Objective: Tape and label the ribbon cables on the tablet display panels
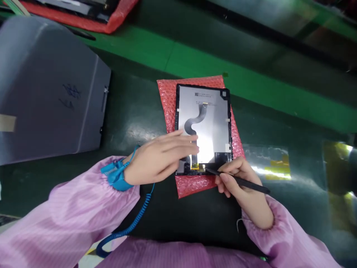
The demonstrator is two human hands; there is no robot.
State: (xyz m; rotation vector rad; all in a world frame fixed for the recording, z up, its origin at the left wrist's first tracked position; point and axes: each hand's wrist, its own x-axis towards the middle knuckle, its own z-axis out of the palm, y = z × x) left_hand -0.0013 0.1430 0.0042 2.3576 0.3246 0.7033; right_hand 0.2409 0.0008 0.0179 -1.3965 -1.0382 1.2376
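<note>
A tablet screen panel point(212, 123) lies back-side up on a red bubble-wrap sheet point(167, 100) in the middle of the dark green mat. A grey flex cable point(198, 118) curves down its silver back. My left hand point(161, 156) lies flat across the panel's lower left part with the fingers stretched out, holding nothing. My right hand point(241, 182) is closed on a thin black stylus-like tool point(240, 180), whose tip touches the panel's lower edge near a small yellow connector point(195, 167). A blue wrist strap point(115, 173) with a coiled cord sits on my left wrist.
A large grey plastic bin point(50, 93) stands at the left. Another red bubble-wrap bag with parts point(83, 15) lies at the top left. A clear film with yellow tape point(275, 163) rests on the mat at the right. A green strip point(251, 85) runs behind the mat.
</note>
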